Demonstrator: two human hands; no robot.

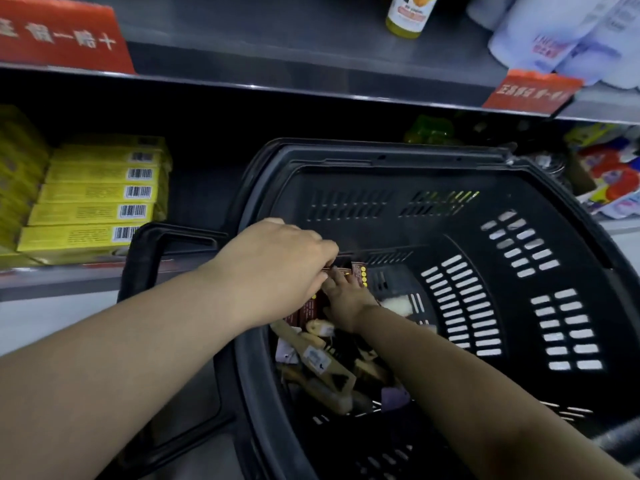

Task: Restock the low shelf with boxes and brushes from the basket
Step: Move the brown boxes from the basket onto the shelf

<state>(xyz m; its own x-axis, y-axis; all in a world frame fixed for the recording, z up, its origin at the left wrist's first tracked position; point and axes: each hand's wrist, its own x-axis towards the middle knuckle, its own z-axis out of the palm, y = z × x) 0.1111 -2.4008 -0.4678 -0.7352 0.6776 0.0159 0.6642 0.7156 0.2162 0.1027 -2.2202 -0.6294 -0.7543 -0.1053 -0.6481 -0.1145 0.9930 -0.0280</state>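
Observation:
A black plastic basket (519,188) stands in front of the low shelf (69,282). Inside it lie dark brown boxes (360,275) with yellow dots and several wooden brushes (311,351). My left hand (277,268) reaches over the basket's rim, its fingers curled down onto the tops of the brown boxes. Deeper in the basket, my right hand (346,299) grips the same brown boxes from the side. A stack of yellow boxes (100,192) with barcodes sits on the low shelf at the left.
The basket's handle (152,247) hangs down at its left side. An upper shelf (311,84) carries red price tags (530,91), a yellow bottle (408,19) and white packs (571,39). Colourful packets (609,174) lie on the low shelf at the right.

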